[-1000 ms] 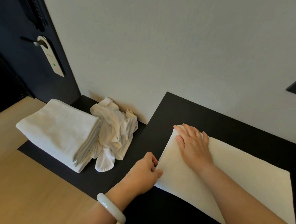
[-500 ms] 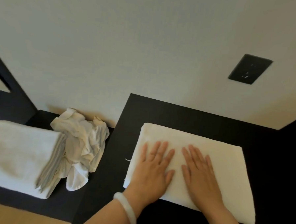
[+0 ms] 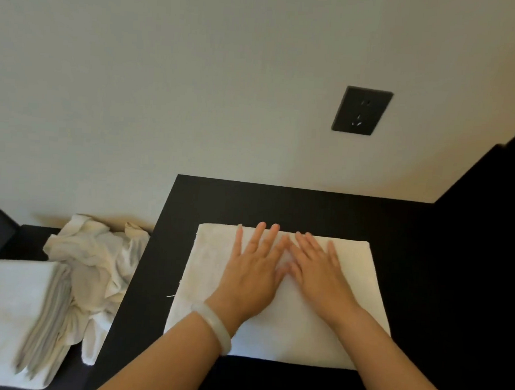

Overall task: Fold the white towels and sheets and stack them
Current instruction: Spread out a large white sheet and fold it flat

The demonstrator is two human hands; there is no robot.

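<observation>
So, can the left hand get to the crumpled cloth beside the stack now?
Probably yes. The left hand lies flat on the folded towel, holding nothing, and only bare dark tabletop separates it from the crumpled cloth.

Two hands [image 3: 253, 279] [image 3: 320, 275], one towel [image 3: 204, 266], one stack [image 3: 8, 307], perhaps one crumpled sheet [image 3: 98, 255]

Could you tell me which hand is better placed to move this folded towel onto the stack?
Likely the left hand: it rests flat on the folded towel, on the side nearer the stack.
</observation>
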